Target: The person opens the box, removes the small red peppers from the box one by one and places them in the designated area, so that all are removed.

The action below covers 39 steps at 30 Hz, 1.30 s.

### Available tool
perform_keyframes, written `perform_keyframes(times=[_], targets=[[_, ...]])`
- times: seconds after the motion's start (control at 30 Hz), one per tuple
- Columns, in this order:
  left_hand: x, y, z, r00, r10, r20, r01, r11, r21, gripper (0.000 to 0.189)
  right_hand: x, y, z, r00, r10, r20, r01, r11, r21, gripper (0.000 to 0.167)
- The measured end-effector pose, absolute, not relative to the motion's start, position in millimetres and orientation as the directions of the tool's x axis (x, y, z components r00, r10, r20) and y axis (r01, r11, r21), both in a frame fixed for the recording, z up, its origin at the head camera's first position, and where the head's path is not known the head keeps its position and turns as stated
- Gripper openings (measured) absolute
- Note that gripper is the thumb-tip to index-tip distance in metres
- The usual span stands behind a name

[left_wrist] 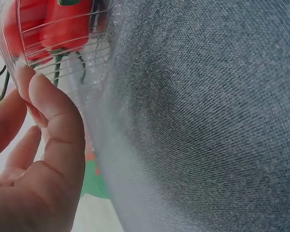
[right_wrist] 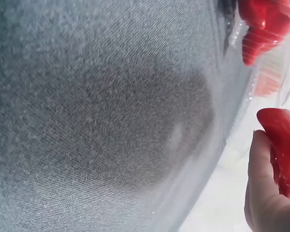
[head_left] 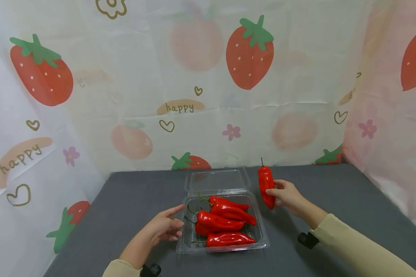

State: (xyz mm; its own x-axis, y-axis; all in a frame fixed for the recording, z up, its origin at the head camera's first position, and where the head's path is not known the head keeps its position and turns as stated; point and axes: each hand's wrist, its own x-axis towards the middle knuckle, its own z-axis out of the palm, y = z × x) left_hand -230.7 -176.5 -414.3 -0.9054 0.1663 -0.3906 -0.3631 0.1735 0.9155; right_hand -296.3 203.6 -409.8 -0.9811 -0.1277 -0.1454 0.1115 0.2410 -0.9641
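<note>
My right hand (head_left: 287,196) holds a red pepper (head_left: 266,184) upright between thumb and fingers, stem up, beyond the right side of a clear plastic clamshell container (head_left: 263,243). In the right wrist view, the held pepper (right_wrist: 282,145) shows beside the fingers. Inside the container lie several red peppers (head_left: 230,239) with green stems pointing left. My left hand (head_left: 161,227) is at the container's left side, with loosely bent fingers and fingertips right at its rim. Seen from the left wrist, those fingertips (left_wrist: 43,89) meet the ribbed clear wall.
The container's clear lid (head_left: 218,181) lies folded back behind it. All this stands on a table with a dark grey cloth (head_left: 142,192). A printed strawberry curtain (head_left: 201,142) hangs along the back and both sides. A small black device (head_left: 307,240) sits under the right wrist.
</note>
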Motion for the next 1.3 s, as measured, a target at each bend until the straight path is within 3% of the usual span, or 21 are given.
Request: perform_keyframes(times=[0.27,1.3], targets=[[-230.6,-175.9,-416.1,-0.903,0.149,-0.402,-0.374,0.185,0.909,0.064,-306.7,206.2,-416.4,-0.975,-0.115,-0.188,0.163,0.201,-0.966,0.064],[-229.2,-172.9,-417.1,-0.906,0.123,-0.405,-0.379,0.190,0.906,0.063,-324.2,218.1,-433.1,-0.962,0.012,-0.274,0.264,0.310,-0.914,0.058]])
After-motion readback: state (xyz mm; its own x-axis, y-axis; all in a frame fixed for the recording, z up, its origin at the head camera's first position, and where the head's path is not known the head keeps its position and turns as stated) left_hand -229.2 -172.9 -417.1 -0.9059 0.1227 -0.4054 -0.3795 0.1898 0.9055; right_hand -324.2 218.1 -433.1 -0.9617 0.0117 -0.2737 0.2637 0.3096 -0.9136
